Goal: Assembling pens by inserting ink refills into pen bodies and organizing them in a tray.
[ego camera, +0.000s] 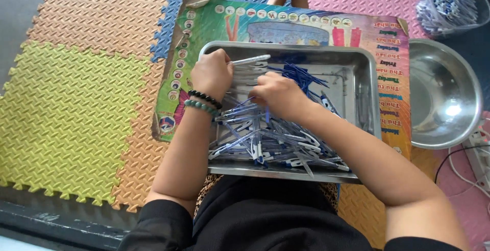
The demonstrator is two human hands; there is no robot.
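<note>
A floor of interlocking foam mats (76, 103) in yellow, orange, blue and pink, seen from above. On it lies a colourful printed board (214, 21), and on the board sits a rectangular steel tray (360, 72) heaped with clear pen barrels (265, 141) with white caps and a loose bunch of thin blue refills (301, 75). To the right stands a round steel bowl (444, 93); behind it, a clear tub of pens (449, 6). A white power strip lies at the right edge.

The left hand (211, 73), 2 bead bracelets at its wrist, is closed around 1 pen barrel (250, 59) that points right over the tray. The right hand (278, 94) is curled, knuckles up, fingertips down among the pens; what it grips cannot be seen.
</note>
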